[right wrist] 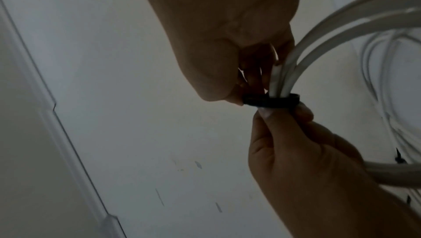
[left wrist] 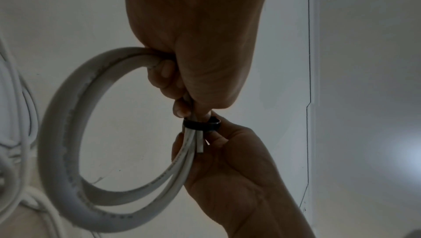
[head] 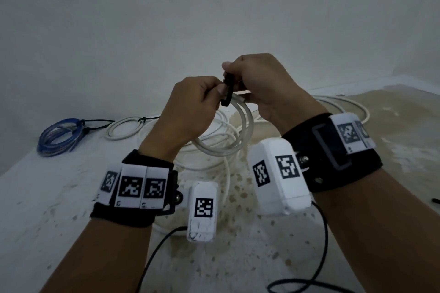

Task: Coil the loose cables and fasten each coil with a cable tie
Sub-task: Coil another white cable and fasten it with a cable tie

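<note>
A coil of thick white cable (head: 228,135) hangs in the air above the table, between my two hands. My left hand (head: 204,95) grips the coil's strands together at the top, fingers curled round them (left wrist: 182,105). A black cable tie (head: 228,89) is looped round the gathered strands just beside that grip. My right hand (head: 240,71) pinches the tie's end between thumb and fingers (right wrist: 239,87). In the wrist views the tie (left wrist: 201,125) (right wrist: 271,102) forms a band around the strands, and one cut cable end sticks out past it.
A tied blue cable coil (head: 59,137) and a small white coil (head: 123,127) with a black tie lie at the back left. Loose white cable (head: 342,107) sprawls over the speckled table (head: 71,197) under and behind my hands. A wall stands close behind.
</note>
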The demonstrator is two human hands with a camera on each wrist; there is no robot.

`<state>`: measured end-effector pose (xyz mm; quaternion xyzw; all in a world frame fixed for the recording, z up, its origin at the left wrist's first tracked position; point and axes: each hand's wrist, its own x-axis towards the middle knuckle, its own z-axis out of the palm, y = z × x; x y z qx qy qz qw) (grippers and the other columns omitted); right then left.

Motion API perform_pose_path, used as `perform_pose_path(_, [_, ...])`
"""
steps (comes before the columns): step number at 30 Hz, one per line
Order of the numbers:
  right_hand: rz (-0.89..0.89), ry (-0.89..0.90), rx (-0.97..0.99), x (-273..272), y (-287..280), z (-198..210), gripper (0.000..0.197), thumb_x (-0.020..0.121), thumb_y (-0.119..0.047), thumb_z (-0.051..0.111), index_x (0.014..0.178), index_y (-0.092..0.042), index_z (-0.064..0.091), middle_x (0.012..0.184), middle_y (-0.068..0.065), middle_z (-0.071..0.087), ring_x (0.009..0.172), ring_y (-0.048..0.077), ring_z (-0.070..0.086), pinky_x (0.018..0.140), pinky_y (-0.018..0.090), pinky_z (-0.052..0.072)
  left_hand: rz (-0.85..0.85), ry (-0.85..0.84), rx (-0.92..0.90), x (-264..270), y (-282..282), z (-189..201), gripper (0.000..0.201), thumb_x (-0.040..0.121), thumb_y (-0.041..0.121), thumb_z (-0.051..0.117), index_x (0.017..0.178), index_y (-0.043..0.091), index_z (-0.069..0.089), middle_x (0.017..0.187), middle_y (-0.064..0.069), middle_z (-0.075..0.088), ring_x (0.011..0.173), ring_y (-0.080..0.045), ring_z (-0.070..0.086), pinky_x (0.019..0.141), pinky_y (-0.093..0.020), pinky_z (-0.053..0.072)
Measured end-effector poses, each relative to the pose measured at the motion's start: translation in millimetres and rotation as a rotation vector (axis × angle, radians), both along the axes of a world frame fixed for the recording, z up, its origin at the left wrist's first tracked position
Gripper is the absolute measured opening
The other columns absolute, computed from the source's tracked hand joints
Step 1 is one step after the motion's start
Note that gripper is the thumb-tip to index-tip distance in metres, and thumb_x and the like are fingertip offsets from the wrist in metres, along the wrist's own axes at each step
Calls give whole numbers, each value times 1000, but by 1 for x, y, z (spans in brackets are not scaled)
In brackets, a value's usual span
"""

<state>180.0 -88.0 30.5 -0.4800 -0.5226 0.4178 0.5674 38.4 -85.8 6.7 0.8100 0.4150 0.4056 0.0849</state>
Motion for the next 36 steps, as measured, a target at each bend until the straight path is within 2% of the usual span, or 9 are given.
perform_pose_path(2, [-60,-116,68,-1,1,0,25,92,-19,63,69,-10,60,71,6,63,67,20,63,62,35,53,-2,8,0,0,1,-2,37,99,23,51,63,30,55,55,5,53,47,-6,43,50,-18,30])
perform_pose_path(7, [-223,-283,165,-3,10,-8,34,94,-27,59,63,-14,59,73,11,68,75,27,68,76,47,58,-10,-3,-43,3,1,-4,39,99,22,52,60,24,53,46,10,47,43,-5,42,48,-20,28])
perform_pose_path(14, [-400,-384,191,6,17,-10,33,100,-31,50,70,-17,53,67,-7,55,69,13,56,69,26,40,-63,-48,-80,10,-3,-2,41,99,19,50,61,6,54,37,10,37,38,-6,35,45,-15,24])
perform_pose_path(18, [-370,-331,152,7,18,-12,38,100,-30,51,76,-1,62,66,3,59,62,16,56,67,32,47,-21,-20,-52,14,-4,-4,42,99,20,51,63,0,54,39,7,37,41,-8,35,48,-22,27])
perform_pose_path(21, [-181,-174,80,4,15,-12,44,98,-31,56,94,12,64,73,10,63,67,24,64,69,36,57,64,-25,-67,10,0,-6,43,99,22,50,66,-5,56,47,0,40,44,-11,33,51,-28,28])
perform_pose_path(25, [-10,-289,148,-1,10,-11,30,90,-24,68,77,3,67,71,8,70,72,24,70,79,44,60,138,-128,-126,-3,6,-6,46,99,24,50,72,-12,57,54,-9,39,44,-11,29,48,-26,25])
perform_pose_path(28, [-87,-348,195,-2,13,-13,26,90,-23,68,76,-1,65,69,1,69,73,20,70,77,41,60,110,-128,-127,-3,5,-7,45,99,23,51,71,-11,57,51,-4,37,40,-7,28,45,-21,22])
perform_pose_path(31, [-198,-406,222,1,17,-12,28,91,-24,65,83,2,67,77,8,71,79,26,70,79,43,58,75,-120,-96,3,2,-5,43,99,21,50,69,-9,57,46,3,34,38,-7,30,45,-19,22])
perform_pose_path(36, [-244,-403,175,5,20,-13,26,91,-28,61,72,-10,60,80,13,69,76,35,69,73,53,57,-6,-114,-28,9,-2,-2,39,100,21,47,79,-7,64,56,-8,48,43,-7,36,48,-17,27])
